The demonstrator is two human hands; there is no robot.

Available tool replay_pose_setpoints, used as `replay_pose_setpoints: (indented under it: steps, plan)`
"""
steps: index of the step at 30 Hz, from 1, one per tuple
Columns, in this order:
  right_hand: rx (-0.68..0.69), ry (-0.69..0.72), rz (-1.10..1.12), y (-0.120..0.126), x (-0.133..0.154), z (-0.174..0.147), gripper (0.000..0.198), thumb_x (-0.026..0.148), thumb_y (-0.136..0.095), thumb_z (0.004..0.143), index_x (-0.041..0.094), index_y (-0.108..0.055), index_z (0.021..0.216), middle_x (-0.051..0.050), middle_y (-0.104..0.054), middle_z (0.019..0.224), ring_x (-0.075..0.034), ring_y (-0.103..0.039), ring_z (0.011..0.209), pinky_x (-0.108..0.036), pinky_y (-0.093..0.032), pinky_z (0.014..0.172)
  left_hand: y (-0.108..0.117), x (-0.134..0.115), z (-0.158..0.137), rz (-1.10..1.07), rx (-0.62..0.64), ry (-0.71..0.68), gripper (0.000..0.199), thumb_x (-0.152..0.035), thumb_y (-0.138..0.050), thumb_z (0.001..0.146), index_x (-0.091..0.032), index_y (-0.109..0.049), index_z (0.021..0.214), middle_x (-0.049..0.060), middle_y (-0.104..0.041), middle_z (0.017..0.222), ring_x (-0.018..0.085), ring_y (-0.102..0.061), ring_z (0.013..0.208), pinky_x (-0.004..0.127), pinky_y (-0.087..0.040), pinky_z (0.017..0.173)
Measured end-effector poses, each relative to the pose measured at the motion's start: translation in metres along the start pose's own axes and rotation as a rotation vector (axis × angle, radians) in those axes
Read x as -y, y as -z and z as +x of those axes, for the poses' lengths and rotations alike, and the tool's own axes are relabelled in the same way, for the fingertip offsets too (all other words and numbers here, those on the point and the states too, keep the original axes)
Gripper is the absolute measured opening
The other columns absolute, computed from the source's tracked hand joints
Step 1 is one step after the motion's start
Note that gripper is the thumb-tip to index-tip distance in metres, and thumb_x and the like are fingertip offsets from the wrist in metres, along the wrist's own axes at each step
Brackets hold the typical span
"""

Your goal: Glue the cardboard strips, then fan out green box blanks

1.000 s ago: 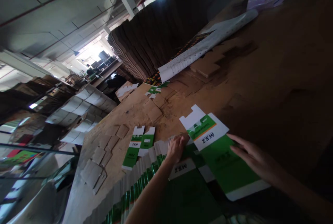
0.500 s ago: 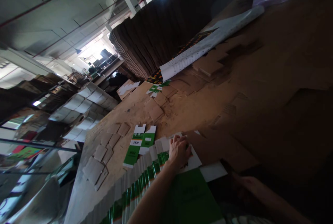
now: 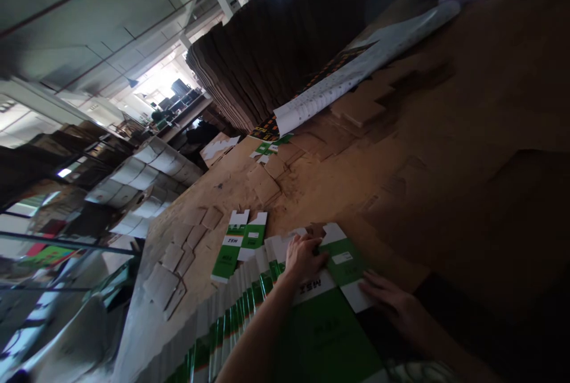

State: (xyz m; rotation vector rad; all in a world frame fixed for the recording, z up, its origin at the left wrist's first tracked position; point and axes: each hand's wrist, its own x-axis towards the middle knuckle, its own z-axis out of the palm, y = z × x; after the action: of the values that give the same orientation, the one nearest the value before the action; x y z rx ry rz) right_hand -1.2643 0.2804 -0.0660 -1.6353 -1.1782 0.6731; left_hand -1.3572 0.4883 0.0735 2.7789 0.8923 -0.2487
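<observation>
A flat green and white carton blank (image 3: pixel 338 329) with black lettering lies in front of me, its side panel spread out to the right. My left hand (image 3: pixel 305 258) has its fingers curled over the upper part of this blank. At the side panel's right edge, the fingers of my right hand (image 3: pixel 387 294) stretch out and touch the white flap; its thumb is hard to see in the dark. Under and beside my left forearm runs a slanted row of folded green and white cartons (image 3: pixel 236 317). Another green and white blank (image 3: pixel 240 243) lies flat just beyond them.
Brown cardboard pieces (image 3: pixel 178 258) lie at the table's left, with more cardboard scraps (image 3: pixel 265 184) further back. A rolled white printed sheet (image 3: pixel 329 95) and a tall stack of cardboard (image 3: pixel 267 56) stand behind. White rolls (image 3: pixel 138 172) are beyond the table's left edge.
My right hand has moved left and up to the carton blank's flap. The blank's side panel now lies spread with its green face showing. My left hand stays nearly in place.
</observation>
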Motion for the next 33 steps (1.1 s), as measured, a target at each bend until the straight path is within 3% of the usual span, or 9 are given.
replay_pose_setpoints:
  steps: [4, 8, 12, 15, 19, 23, 26, 29, 33]
  plan:
    - [-0.026, 0.011, 0.004, -0.012, -0.024, -0.001, 0.059, 0.066, -0.037, 0.089, 0.027, -0.071, 0.116, -0.010, -0.060, 0.133, -0.029, -0.056, 0.124, -0.045, -0.046, 0.103, -0.002, 0.001, 0.000, 0.005, 0.037, -0.012, 0.043, -0.048, -0.063, 0.081, -0.033, -0.064, 0.121, -0.001, -0.066, 0.115, 0.025, -0.054, 0.104, 0.039, -0.042, 0.095]
    - [-0.005, 0.040, -0.040, -0.011, -0.021, -0.001, 0.050, 0.057, -0.039, 0.092, 0.028, -0.070, 0.118, -0.010, -0.059, 0.135, -0.028, -0.054, 0.125, -0.045, -0.047, 0.102, -0.003, 0.000, -0.001, 0.047, 0.041, -0.034, 0.041, -0.049, -0.062, 0.082, -0.033, -0.065, 0.119, 0.001, -0.065, 0.115, 0.026, -0.052, 0.106, 0.040, -0.041, 0.095]
    - [0.041, 0.049, -0.268, 0.022, -0.021, -0.001, 0.042, 0.039, -0.049, 0.087, 0.031, -0.064, 0.126, -0.010, -0.059, 0.136, -0.030, -0.054, 0.126, -0.051, -0.046, 0.101, -0.004, -0.002, -0.002, 0.074, 0.037, -0.041, 0.042, -0.048, -0.060, 0.084, -0.030, -0.063, 0.122, 0.004, -0.063, 0.115, 0.027, -0.052, 0.108, 0.041, -0.041, 0.094]
    - [-0.160, -0.009, -0.566, 0.060, -0.041, -0.007, 0.057, 0.028, -0.056, 0.075, 0.030, -0.058, 0.132, -0.013, -0.052, 0.143, -0.042, -0.042, 0.133, -0.065, -0.040, 0.099, -0.005, -0.003, 0.002, 0.064, 0.020, -0.035, 0.050, -0.048, -0.063, 0.082, -0.031, -0.056, 0.129, 0.004, -0.063, 0.114, 0.027, -0.052, 0.107, 0.042, -0.041, 0.094]
    - [-0.368, -0.094, -0.751, 0.093, -0.050, -0.010, 0.058, 0.020, -0.047, 0.074, 0.025, -0.060, 0.131, -0.017, -0.045, 0.147, -0.050, -0.029, 0.137, -0.077, -0.028, 0.098, -0.007, -0.005, 0.009, 0.057, 0.016, -0.042, 0.033, -0.046, -0.067, 0.079, -0.028, -0.066, 0.107, 0.003, -0.064, 0.107, 0.026, -0.054, 0.105, 0.041, -0.043, 0.092]
    - [-0.238, -0.178, -0.390, 0.109, -0.002, 0.009, 0.052, 0.030, -0.040, 0.082, 0.023, -0.058, 0.131, -0.013, -0.064, 0.130, -0.038, -0.057, 0.120, -0.057, -0.049, 0.095, -0.008, -0.005, 0.014, -0.003, -0.005, -0.024, 0.022, -0.043, -0.062, 0.083, -0.026, -0.071, 0.093, 0.004, -0.064, 0.112, 0.027, -0.053, 0.110, 0.041, -0.042, 0.095]
    - [-0.212, -0.213, -0.052, 0.117, 0.041, 0.025, 0.053, 0.047, -0.040, 0.086, 0.024, -0.056, 0.131, -0.010, -0.068, 0.125, -0.031, -0.063, 0.113, -0.042, -0.054, 0.092, -0.006, -0.001, 0.017, -0.184, -0.028, 0.020, 0.032, -0.044, -0.045, 0.093, -0.026, -0.071, 0.088, 0.004, -0.066, 0.112, 0.026, -0.054, 0.112, 0.042, -0.040, 0.100]
    - [-0.238, -0.277, 0.181, 0.104, 0.069, 0.031, 0.061, 0.055, -0.046, 0.081, 0.020, -0.058, 0.130, -0.012, -0.063, 0.132, -0.032, -0.060, 0.119, -0.040, -0.054, 0.093, 0.000, 0.001, 0.019, -0.388, -0.169, 0.124, 0.042, -0.041, -0.028, 0.098, -0.024, -0.061, 0.119, 0.007, -0.060, 0.125, 0.023, -0.051, 0.120, 0.038, -0.039, 0.104]
    - [-0.157, -0.352, 0.382, 0.052, 0.087, 0.029, 0.068, 0.060, -0.049, 0.076, 0.018, -0.060, 0.128, -0.014, -0.063, 0.131, -0.031, -0.058, 0.121, -0.041, -0.052, 0.096, 0.009, -0.009, 0.017, -0.283, -0.450, 0.225, 0.059, -0.040, -0.052, 0.089, -0.024, -0.035, 0.144, 0.012, -0.042, 0.145, 0.029, -0.037, 0.134, 0.047, -0.031, 0.110]
